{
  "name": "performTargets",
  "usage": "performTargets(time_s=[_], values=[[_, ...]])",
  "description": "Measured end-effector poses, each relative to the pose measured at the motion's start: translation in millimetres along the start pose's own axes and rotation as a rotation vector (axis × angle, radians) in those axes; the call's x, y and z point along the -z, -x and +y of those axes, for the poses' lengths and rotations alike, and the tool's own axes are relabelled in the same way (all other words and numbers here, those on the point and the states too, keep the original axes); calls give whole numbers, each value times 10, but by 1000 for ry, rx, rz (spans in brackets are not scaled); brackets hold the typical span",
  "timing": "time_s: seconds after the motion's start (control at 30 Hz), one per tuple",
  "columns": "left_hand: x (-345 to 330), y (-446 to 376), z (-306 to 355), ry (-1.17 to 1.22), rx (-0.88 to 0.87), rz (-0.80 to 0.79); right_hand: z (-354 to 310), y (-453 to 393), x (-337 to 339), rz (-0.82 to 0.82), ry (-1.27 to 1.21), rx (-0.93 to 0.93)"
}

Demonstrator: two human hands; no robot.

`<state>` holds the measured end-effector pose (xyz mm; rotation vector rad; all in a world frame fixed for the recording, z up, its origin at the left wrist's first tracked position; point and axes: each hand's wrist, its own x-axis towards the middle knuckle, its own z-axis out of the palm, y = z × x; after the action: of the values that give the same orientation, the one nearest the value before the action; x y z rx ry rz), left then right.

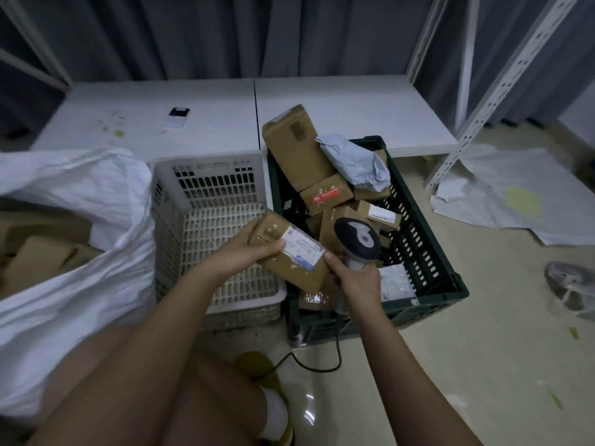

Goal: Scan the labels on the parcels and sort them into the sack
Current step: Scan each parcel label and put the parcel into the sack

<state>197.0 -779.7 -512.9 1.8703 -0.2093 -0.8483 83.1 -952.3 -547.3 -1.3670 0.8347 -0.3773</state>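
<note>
My left hand (248, 249) grips a small brown cardboard parcel (289, 265) with a white label facing up, held over the gap between two crates. My right hand (355, 278) grips the handle of a grey barcode scanner (355, 238), whose head sits just right of the parcel; my right index finger touches the parcel's label corner. A dark green crate (434, 252) to the right holds several cardboard parcels and a grey poly mailer (357, 164). A white sack (80, 252) lies open at the left with brown boxes inside.
A white perforated crate (206, 191) stands between the sack and the green crate. White low tables (322, 101) lie behind, with a small device (177, 117) on them. A metal rack upright (502, 85) and white sheets (515, 194) are on the right. The scanner cable (309, 362) runs on the floor.
</note>
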Motion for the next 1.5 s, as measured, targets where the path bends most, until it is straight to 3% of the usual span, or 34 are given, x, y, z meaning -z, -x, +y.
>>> performTargets(time_s=[0.23, 0.4, 0.57, 0.7, 0.83, 1.0, 1.3, 1.5], values=[[119, 66, -218, 28, 31, 211, -214, 179, -21, -90, 47, 62], [127, 60, -268, 159, -22, 200, -252, 218, 69, -220, 186, 93], [157, 41, -279, 82, -82, 177, -275, 224, 215, -357, 370, 131], [154, 12, -293, 91, -84, 278, -318, 296, 314, -370, 464, 164], [200, -14, -275, 242, -22, 322, -405, 300, 381, -381, 805, 301], [216, -24, -255, 231, -62, 389, -775, 368, 314, -530, 1296, 586], [226, 57, -296, 60, -149, 273, -925, 388, 390, -675, 1518, 710], [206, 29, -320, 47, -154, 275, -924, 467, 383, -713, 1543, 635]])
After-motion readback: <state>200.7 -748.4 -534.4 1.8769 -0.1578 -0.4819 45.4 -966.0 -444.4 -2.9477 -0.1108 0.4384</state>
